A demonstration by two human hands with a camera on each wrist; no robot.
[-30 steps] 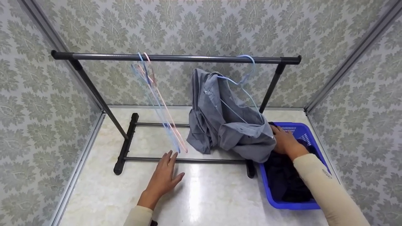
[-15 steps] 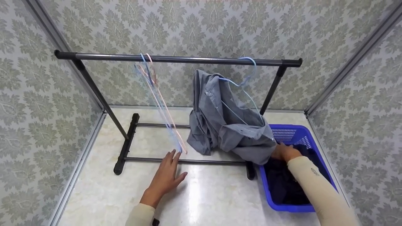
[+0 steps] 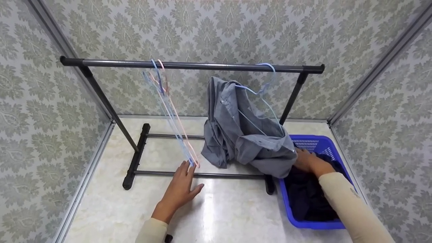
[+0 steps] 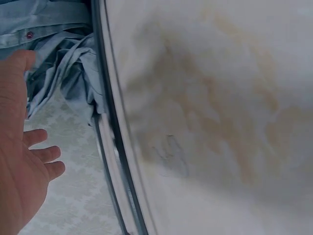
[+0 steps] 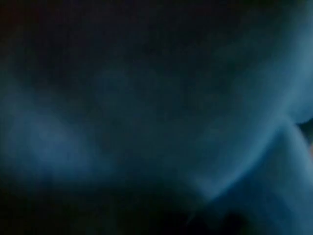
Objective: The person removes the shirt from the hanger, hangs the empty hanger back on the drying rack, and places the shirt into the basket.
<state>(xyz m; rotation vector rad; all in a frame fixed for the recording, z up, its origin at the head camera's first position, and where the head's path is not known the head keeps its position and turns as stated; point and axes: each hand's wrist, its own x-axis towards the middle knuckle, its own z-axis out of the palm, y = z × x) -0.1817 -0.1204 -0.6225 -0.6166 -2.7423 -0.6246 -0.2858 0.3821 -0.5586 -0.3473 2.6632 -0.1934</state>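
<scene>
My right hand (image 3: 309, 162) reaches down among dark clothes (image 3: 305, 199) in a blue plastic basket (image 3: 312, 224). Its fingertips are hidden behind a hanging grey shirt (image 3: 253, 141) and in the cloth; the right wrist view is too dark and blurred to show its hold. The shirt droops from a light blue hanger (image 3: 249, 89) at the right of the black rack's rail (image 3: 209, 65). My left hand (image 3: 179, 190), fingers spread, is at the lower ends of a pink hanger (image 3: 180, 123) and blue hangers (image 3: 158, 79). It grips nothing; contact with the hangers is unclear.
The rack's lower front bar (image 3: 219, 176) runs just beyond my left hand, and its left foot (image 3: 135, 162) stands on the pale floor (image 3: 236, 212). Patterned wall panels (image 3: 209, 33) close in the back and both sides.
My right hand has gone deeper into the basket, then shifted slightly within the dark clothes. My left hand has drifted slightly right. The shirt and hangers hang in nearly the same places.
</scene>
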